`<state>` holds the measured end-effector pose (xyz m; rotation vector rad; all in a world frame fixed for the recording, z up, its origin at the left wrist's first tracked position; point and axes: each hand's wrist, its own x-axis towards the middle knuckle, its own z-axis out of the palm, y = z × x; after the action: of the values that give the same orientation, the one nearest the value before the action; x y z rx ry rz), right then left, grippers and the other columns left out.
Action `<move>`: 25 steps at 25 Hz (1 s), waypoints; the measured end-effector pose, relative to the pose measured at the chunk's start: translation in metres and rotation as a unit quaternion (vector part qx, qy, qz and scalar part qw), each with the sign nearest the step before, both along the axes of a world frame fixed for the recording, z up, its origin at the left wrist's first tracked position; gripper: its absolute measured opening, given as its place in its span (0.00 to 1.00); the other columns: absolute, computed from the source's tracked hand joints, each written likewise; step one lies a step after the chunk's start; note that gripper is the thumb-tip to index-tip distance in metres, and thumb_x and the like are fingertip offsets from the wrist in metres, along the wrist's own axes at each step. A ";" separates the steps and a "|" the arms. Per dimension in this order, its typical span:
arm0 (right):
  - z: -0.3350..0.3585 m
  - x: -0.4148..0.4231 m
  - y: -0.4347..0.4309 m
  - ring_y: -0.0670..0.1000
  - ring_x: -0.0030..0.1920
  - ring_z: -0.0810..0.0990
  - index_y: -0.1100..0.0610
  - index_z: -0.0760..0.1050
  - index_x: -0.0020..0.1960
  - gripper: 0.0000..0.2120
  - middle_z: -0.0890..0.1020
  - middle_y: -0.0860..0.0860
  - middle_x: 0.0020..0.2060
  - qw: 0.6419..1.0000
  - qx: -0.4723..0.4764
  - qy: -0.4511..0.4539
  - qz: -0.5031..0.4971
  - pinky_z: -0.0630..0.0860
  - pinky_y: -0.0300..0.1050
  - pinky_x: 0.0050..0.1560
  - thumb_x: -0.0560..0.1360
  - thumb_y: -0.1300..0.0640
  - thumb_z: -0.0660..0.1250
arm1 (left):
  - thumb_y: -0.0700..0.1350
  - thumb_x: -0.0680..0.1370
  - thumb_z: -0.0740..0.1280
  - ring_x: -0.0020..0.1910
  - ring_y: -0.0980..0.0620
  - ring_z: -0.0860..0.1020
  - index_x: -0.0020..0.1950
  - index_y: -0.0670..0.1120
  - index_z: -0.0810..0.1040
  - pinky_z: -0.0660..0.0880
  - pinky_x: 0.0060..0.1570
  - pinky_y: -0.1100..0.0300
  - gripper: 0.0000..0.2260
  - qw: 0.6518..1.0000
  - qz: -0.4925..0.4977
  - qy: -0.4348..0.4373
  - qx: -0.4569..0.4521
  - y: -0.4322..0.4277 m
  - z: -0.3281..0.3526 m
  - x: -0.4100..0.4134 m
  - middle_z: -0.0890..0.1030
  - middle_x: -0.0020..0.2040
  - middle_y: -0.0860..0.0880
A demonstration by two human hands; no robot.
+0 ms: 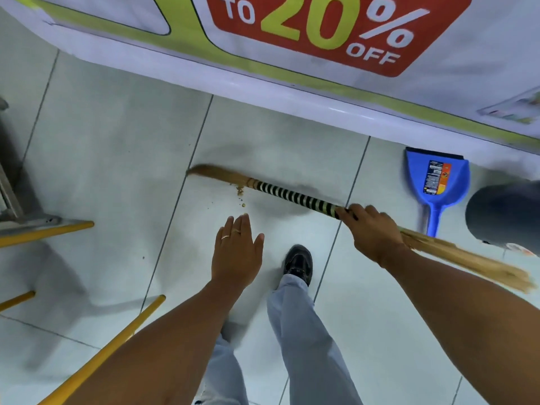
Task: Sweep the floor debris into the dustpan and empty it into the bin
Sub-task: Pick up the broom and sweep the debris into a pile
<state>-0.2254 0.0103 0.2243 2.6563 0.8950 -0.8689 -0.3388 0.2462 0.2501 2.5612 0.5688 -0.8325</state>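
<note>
Nearest the camera, two bare forearms reach out over pale trousers [304,331] and a dark shoe [298,264] planted on the tiled floor [102,141]. Yellow bars [117,343] slant across the lower left, below a grey metal frame [11,197]. The left hand [236,252] hovers flat and empty, palm down, fingers loosely together, with two rings showing. The right hand [371,229] is closed around the broom [292,197] where its black-and-white striped wrap ends; straw fans out behind the wrist, and the blurred far tip meets the floor at a tile seam. A small cluster of brown debris [240,190] lies just under the broom near the wrap's far end, with a few crumbs trailing toward the left hand. To the right, a blue dustpan [438,188] lies on the floor, handle toward the person, bearing an orange-and-black label too small to read. Beside it sits a dark round bin [502,211]. Farthest, a banner [336,27] reads "TO 20% OFF".
</note>
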 end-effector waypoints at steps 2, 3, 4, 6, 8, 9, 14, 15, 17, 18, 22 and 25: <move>0.002 -0.024 -0.015 0.64 0.39 0.79 0.60 0.76 0.63 0.27 0.81 0.61 0.49 0.997 0.013 -0.019 -0.072 0.79 0.55 0.32 0.65 0.70 0.68 | 0.52 0.81 0.51 0.77 0.45 0.54 0.75 0.40 0.53 0.53 0.77 0.51 0.26 1.000 -0.005 -0.007 -0.001 0.004 0.002 -0.012 0.62 0.75 0.41; 0.006 -0.039 -0.014 0.64 0.42 0.79 0.59 0.74 0.65 0.27 0.80 0.61 0.51 0.993 0.010 -0.008 -0.119 0.79 0.54 0.33 0.66 0.70 0.66 | 0.52 0.81 0.52 0.77 0.45 0.55 0.75 0.39 0.54 0.54 0.77 0.51 0.26 1.000 -0.008 -0.010 -0.002 0.009 0.003 -0.020 0.62 0.75 0.40; 0.008 -0.056 -0.009 0.64 0.46 0.78 0.58 0.71 0.68 0.27 0.78 0.60 0.55 0.985 0.002 0.002 -0.175 0.78 0.54 0.37 0.69 0.69 0.64 | 0.52 0.81 0.52 0.77 0.45 0.55 0.75 0.39 0.54 0.54 0.76 0.51 0.26 1.000 -0.014 -0.014 -0.004 0.016 0.004 -0.030 0.63 0.75 0.40; 0.004 -0.090 0.004 0.64 0.53 0.75 0.57 0.66 0.71 0.24 0.74 0.59 0.59 0.955 -0.035 0.028 -0.294 0.76 0.54 0.44 0.75 0.67 0.58 | 0.52 0.81 0.52 0.77 0.45 0.55 0.75 0.39 0.54 0.53 0.76 0.52 0.26 0.999 -0.028 -0.022 -0.007 0.031 0.005 -0.050 0.63 0.75 0.40; -0.002 -0.121 0.027 0.64 0.56 0.75 0.58 0.66 0.70 0.21 0.74 0.60 0.59 0.925 -0.057 0.043 -0.374 0.75 0.54 0.50 0.78 0.63 0.54 | 0.52 0.81 0.51 0.77 0.45 0.54 0.75 0.40 0.54 0.53 0.76 0.52 0.26 0.999 -0.049 -0.021 -0.006 0.050 0.006 -0.074 0.62 0.75 0.41; -0.005 -0.133 0.040 0.64 0.57 0.75 0.59 0.66 0.69 0.19 0.75 0.60 0.59 0.918 -0.064 0.049 -0.389 0.75 0.54 0.52 0.79 0.62 0.54 | 0.52 0.81 0.51 0.77 0.45 0.54 0.75 0.40 0.54 0.53 0.76 0.52 0.26 0.998 -0.060 -0.018 -0.004 0.059 0.007 -0.085 0.62 0.75 0.41; -0.035 -0.192 0.118 0.63 0.60 0.75 0.61 0.67 0.69 0.19 0.76 0.60 0.60 0.911 -0.055 0.099 -0.396 0.74 0.54 0.57 0.79 0.60 0.52 | 0.52 0.81 0.52 0.76 0.44 0.55 0.74 0.39 0.55 0.55 0.76 0.50 0.26 0.995 -0.098 -0.007 0.011 0.117 -0.003 -0.136 0.63 0.74 0.40; -0.042 -0.204 0.130 0.63 0.61 0.75 0.61 0.66 0.69 0.19 0.76 0.61 0.60 0.911 -0.050 0.105 -0.396 0.74 0.54 0.58 0.79 0.61 0.52 | 0.51 0.81 0.52 0.76 0.43 0.55 0.74 0.39 0.55 0.55 0.76 0.50 0.25 0.995 -0.099 -0.009 0.013 0.126 -0.007 -0.141 0.63 0.74 0.40; -0.050 -0.226 0.145 0.63 0.61 0.74 0.60 0.65 0.70 0.19 0.76 0.61 0.60 0.911 -0.049 0.112 -0.394 0.74 0.54 0.58 0.79 0.62 0.52 | 0.51 0.81 0.53 0.76 0.43 0.55 0.74 0.39 0.55 0.55 0.76 0.49 0.25 0.995 -0.103 -0.010 0.009 0.136 -0.014 -0.147 0.64 0.74 0.39; -0.051 -0.234 0.149 0.63 0.61 0.74 0.60 0.65 0.70 0.19 0.76 0.60 0.60 0.914 -0.048 0.111 -0.387 0.74 0.54 0.57 0.79 0.62 0.52 | 0.51 0.81 0.53 0.76 0.43 0.55 0.74 0.39 0.55 0.55 0.76 0.49 0.25 0.994 -0.105 -0.012 0.006 0.138 -0.017 -0.146 0.64 0.74 0.39; -0.048 -0.261 0.152 0.62 0.60 0.75 0.58 0.64 0.71 0.20 0.76 0.58 0.60 0.929 -0.059 0.118 -0.346 0.75 0.54 0.54 0.78 0.63 0.53 | 0.50 0.81 0.54 0.76 0.42 0.56 0.74 0.38 0.56 0.55 0.75 0.48 0.25 0.994 -0.107 -0.027 0.004 0.144 -0.026 -0.148 0.65 0.73 0.38; -0.036 -0.274 0.150 0.61 0.59 0.75 0.55 0.62 0.72 0.22 0.76 0.57 0.60 0.936 -0.055 0.123 -0.325 0.76 0.54 0.51 0.78 0.63 0.54 | 0.50 0.80 0.54 0.75 0.41 0.56 0.73 0.38 0.56 0.56 0.75 0.47 0.25 0.992 -0.117 -0.040 0.013 0.147 -0.024 -0.153 0.65 0.73 0.38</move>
<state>-0.4991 0.1604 0.1884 2.8022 -0.0389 -1.3597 -0.4914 0.3934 0.2264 2.7063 0.2597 -0.7968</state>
